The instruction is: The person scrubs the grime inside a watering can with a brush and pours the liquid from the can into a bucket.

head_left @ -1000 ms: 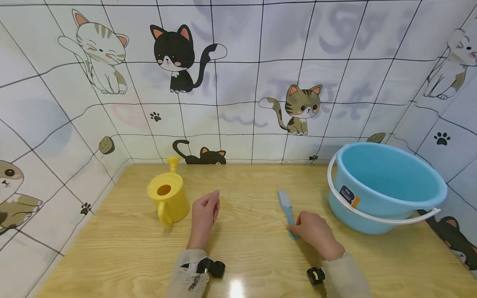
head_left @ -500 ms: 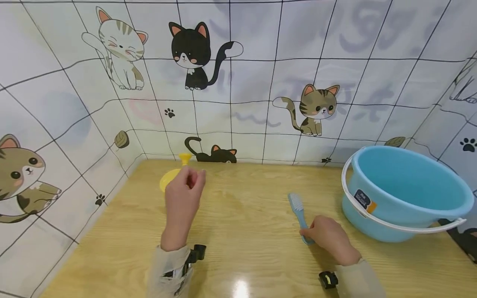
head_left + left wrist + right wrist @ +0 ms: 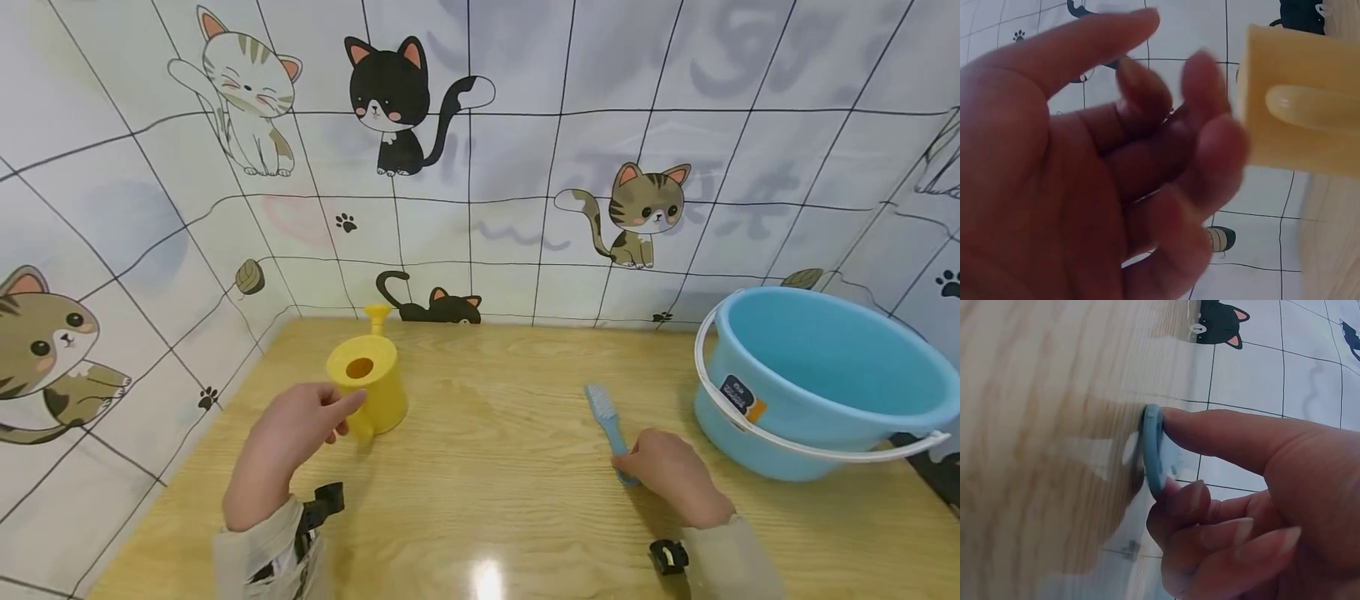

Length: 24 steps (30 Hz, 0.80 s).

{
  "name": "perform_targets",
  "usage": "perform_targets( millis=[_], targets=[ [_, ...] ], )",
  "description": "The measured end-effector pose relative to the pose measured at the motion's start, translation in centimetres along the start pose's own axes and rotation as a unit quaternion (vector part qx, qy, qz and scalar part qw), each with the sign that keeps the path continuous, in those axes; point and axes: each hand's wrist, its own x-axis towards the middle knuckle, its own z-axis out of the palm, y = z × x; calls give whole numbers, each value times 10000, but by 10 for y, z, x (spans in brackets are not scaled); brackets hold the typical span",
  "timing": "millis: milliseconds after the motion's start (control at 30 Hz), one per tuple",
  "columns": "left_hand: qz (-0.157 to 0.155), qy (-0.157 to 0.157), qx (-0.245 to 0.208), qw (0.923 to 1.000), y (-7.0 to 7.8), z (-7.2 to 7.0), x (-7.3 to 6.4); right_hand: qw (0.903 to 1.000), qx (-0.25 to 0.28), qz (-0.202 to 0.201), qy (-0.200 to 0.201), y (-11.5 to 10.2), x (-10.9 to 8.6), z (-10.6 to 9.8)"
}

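The left hand (image 3: 300, 427) is beside the near side of a yellow watering can (image 3: 386, 387), its fingers loosely bent and holding nothing; one fingertip overlaps the can in the head view, and whether it touches cannot be told; the right hand (image 3: 669, 468) pinches the near end of a blue brush (image 3: 611, 427) between thumb and fingers, the other fingers curled below, as the right wrist view shows.

The brush lies on the wooden counter (image 3: 487, 467), just ahead and to the left of the right hand, well apart from the left one; its bristle head points away from the person, toward the back wall (image 3: 510, 158); its long axis slants from far left to near right, the tail end in the pinch.

The can stands upright on the left part of the counter; its spout (image 3: 377, 318) points toward the back wall, its handle (image 3: 362, 427) toward the person and the left hand; a light blue bucket (image 3: 825, 375) stands right of the brush, near the right hand.
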Motion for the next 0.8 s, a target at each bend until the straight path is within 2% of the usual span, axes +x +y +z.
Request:
perform_targets(
  millis=[67, 167, 300, 400, 633, 800],
  targets=[
    [47, -265, -94, 9996, -4, 1, 5, 10000, 24, -35, -38, 2, 0, -1],
    [23, -500, -299, 9983, -9, 2, 8, 9999, 29, -100, -86, 3, 1, -2],
    [-252, -717, -533, 9957, -18, 4, 7, 9996, 140, -194, -150, 2, 6, 2],
    [-388, -876, -689, 9930, -21, 10, 12, 9990, 329, -264, -160, 4, 9, 5],
    [-334, -989, -829, 9911, -23, 17, 21, 9947, 858, -557, 112, 10, 16, 1],
    [-520, -915, -435, 9935, -28, 20, 24, 9904, 1216, -605, 259, 16, 18, 0]
  ],
)
